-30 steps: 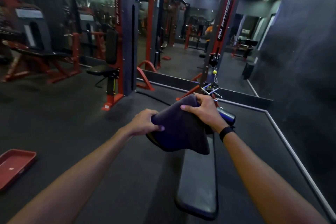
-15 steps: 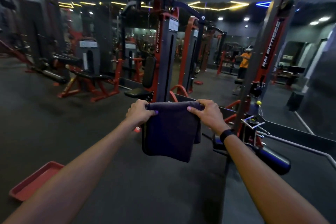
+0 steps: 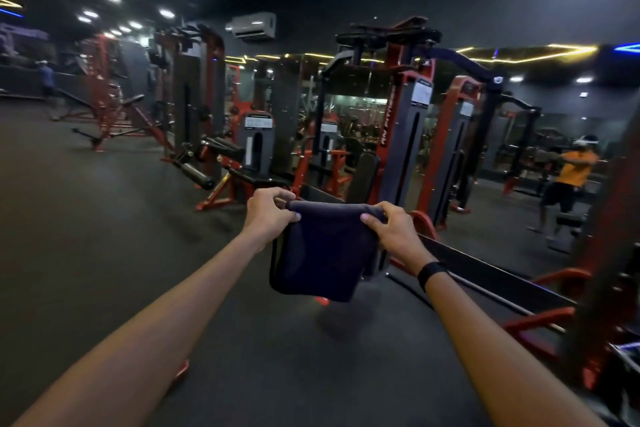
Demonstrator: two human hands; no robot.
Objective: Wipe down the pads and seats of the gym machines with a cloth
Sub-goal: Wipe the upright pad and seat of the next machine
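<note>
Cloth (image 3: 322,253) — folded, hanging in mid-air above the floor, short of the red machines (image 3: 398,135). I pinch its top edge with left hand (image 3: 268,215) and right hand (image 3: 394,232), fingers curled. Risk — a loosened pinch drops it onto the dirty floor.

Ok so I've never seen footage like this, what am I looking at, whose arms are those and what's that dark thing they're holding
The camera sits on a person's head, looking forward and down, so the two arms are the wearer's own. The left hand and right hand each pinch the top edge of a dark cloth, which hangs folded in the air between them, touching nothing else. A black band circles the right wrist. Around them is a dim gym with a dark floor and red and black weight machines ahead.
</note>
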